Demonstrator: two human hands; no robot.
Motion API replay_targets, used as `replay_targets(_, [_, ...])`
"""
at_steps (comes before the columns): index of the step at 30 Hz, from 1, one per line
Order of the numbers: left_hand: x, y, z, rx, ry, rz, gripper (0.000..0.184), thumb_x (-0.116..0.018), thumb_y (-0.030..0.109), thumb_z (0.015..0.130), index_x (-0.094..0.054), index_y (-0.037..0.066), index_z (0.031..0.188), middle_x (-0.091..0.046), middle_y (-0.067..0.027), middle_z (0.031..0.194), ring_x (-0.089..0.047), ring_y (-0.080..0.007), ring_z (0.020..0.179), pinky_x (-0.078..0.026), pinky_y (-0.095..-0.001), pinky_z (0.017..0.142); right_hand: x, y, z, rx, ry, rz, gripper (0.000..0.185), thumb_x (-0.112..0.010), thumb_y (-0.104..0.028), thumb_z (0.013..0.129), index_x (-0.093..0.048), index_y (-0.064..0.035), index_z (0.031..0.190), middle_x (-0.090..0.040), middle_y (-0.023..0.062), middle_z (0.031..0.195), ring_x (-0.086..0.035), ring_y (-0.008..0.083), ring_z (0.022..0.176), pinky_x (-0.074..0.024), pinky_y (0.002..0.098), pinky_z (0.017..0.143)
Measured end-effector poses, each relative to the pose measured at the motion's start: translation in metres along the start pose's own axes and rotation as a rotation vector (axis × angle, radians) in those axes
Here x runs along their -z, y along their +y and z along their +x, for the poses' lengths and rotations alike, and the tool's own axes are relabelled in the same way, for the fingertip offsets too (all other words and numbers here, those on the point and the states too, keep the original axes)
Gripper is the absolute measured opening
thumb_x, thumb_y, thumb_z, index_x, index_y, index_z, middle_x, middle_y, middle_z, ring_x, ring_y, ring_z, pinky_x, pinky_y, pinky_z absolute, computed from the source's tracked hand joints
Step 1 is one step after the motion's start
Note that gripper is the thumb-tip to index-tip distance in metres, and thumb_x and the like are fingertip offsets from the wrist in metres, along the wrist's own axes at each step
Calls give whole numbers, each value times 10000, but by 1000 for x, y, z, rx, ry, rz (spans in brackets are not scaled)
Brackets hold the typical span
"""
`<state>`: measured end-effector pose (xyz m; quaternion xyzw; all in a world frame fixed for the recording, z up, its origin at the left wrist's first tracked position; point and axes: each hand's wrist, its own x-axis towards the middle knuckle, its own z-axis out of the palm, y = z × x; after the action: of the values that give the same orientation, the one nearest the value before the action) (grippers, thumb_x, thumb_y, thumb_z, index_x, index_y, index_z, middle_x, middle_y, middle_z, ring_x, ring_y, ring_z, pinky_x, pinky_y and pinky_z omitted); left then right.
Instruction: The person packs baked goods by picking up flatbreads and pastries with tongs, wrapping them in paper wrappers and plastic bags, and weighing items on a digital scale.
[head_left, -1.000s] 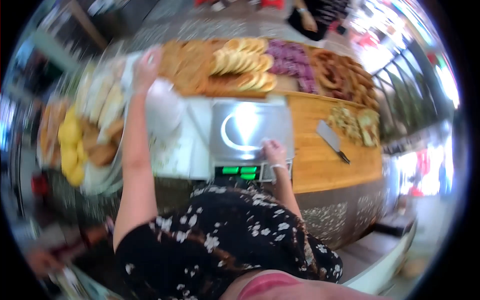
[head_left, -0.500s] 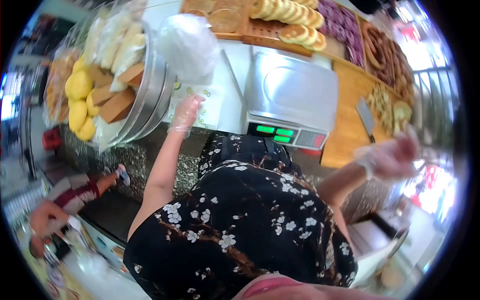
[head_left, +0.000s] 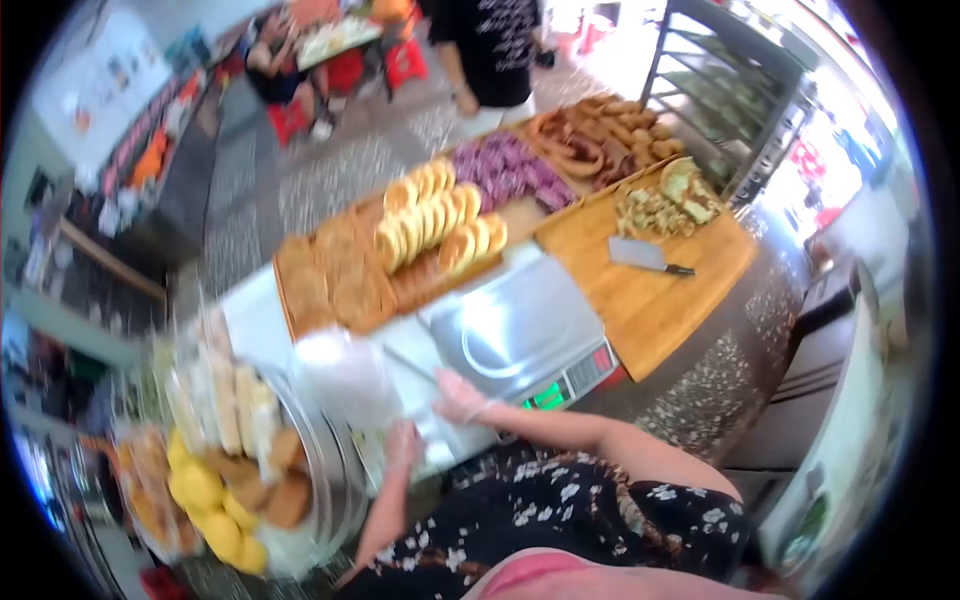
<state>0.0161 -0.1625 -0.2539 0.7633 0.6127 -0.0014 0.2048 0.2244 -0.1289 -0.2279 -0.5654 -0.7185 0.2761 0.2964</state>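
Note:
In a clear plastic glove, my left hand [head_left: 403,445] is closed over the pale printed paper sheets [head_left: 440,452] at the counter's front edge; what its fingers hold, if anything, is hidden. My right hand [head_left: 460,397], gloved too, has its fingers stretched out beside the left front of the metal scale [head_left: 515,325]. A thin dark rod [head_left: 408,364] lies just past its fingertips; whether they touch it I cannot tell. Behind my left hand sits a bunch of clear plastic bags [head_left: 345,375].
At left stands a round metal steamer [head_left: 335,470] piled with yellow buns [head_left: 215,505] and brown cakes. Trays of flat cakes [head_left: 430,220] and purple pieces [head_left: 510,170] line the back. A cleaver [head_left: 638,254] lies on the wooden board [head_left: 670,310]. A person [head_left: 490,50] stands beyond the counter.
My right hand has swung in from the far right, over the wooden board's edge, to near my left hand. The view has tilted up, showing more room beyond the counter.

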Motion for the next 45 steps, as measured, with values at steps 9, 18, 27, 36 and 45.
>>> replay_targets(9, [8,-3,-6,40,-128,-62,269,-779,332,595,-673,112,709,-642,-118,763,-622,-306,732,-488,-424,656,-49,12,20,-355,-88,-76,506,-536,-84,766,-364,56,1221,-507,324,1132,-515,458,1065,-409,490,936])
replay_targets(18, [-23,-25,-36,40,76,-322,139,-709,237,719,-698,106,765,-638,-112,746,-620,-287,711,-473,-409,654,-48,-3,22,-452,-265,129,260,-526,-171,778,-559,32,937,-621,252,909,-612,395,890,-480,450,818])
replay_targets(27, [54,68,-55,370,-650,-378,179,-751,268,727,-704,100,766,-638,-19,652,-568,-118,592,-471,-305,590,193,-28,-56,-316,-315,791,282,-603,-280,835,-605,-10,917,-558,39,730,-514,131,717,-441,309,648])
replay_targets(36, [27,396,-8,-251,-564,-2,207,-702,276,715,-695,111,840,-674,-124,823,-646,-268,787,-496,-372,722,417,128,-234,-204,77,157,310,-655,-299,831,-540,-16,782,-560,198,733,-572,373,696,-458,435,615])
replay_targets(45, [-72,596,87,-486,-155,105,130,-594,218,772,-677,127,815,-645,-139,893,-623,-326,867,-494,-439,755,523,246,-373,-511,387,17,265,-664,-254,781,-564,-11,749,-594,201,701,-613,366,678,-482,442,607])
